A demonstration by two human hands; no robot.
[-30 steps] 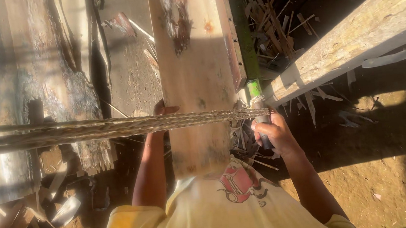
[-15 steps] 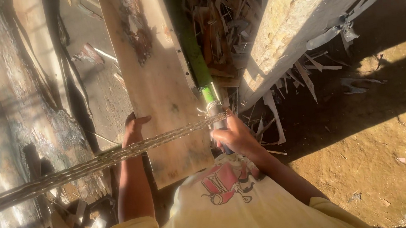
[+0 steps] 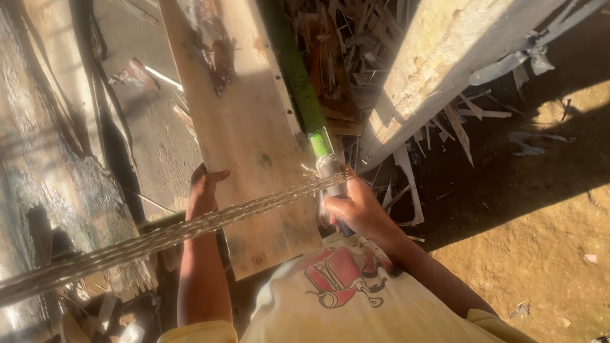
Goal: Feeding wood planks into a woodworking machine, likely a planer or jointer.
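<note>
Wooden plank (image 3: 241, 125) under left hand (image 3: 203, 192); right hand (image 3: 353, 211), grip closed around green-handled tool (image 3: 317, 144).

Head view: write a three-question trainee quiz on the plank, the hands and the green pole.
1. True or false: the left hand rests on the left edge of the wooden plank.
2. What does the right hand grip? A) the grey end of the green pole B) a loose wood scrap C) the twisted rope
3. Fill in: the twisted rope runs across the plank from the left of the picture to the ____ end of the pole.

Key
1. True.
2. A: the fingers are closed round the pole's grey end.
3. Grey: the rope is tied there, just above the right hand.
</note>
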